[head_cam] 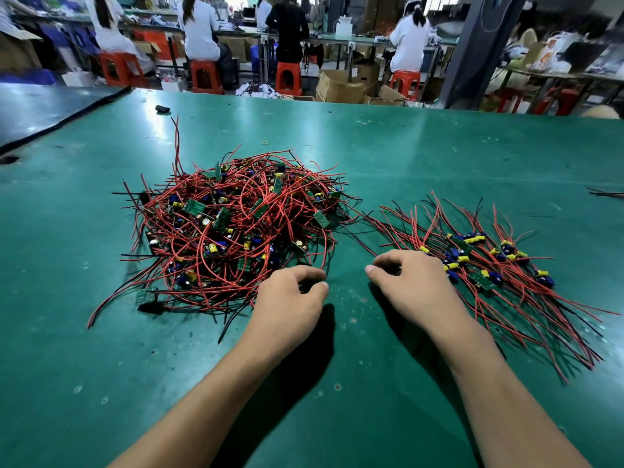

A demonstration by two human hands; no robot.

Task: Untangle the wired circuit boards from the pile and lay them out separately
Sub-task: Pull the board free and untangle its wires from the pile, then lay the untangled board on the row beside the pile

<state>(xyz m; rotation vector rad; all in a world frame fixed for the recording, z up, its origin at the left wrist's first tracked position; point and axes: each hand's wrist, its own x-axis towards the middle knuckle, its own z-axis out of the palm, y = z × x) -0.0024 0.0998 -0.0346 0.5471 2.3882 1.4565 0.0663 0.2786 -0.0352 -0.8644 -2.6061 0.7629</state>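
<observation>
Curls left hand [293,295] beside the tangled pile [229,224] and right hand [408,282] just beside the laid-out boards [479,258], grip on any wire impossible to tell, with most of the pile left to separate.

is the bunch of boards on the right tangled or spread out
Spread out: the right-hand boards lie flat side by side, wires fanned roughly parallel on the table, unlike the heaped pile.
</observation>
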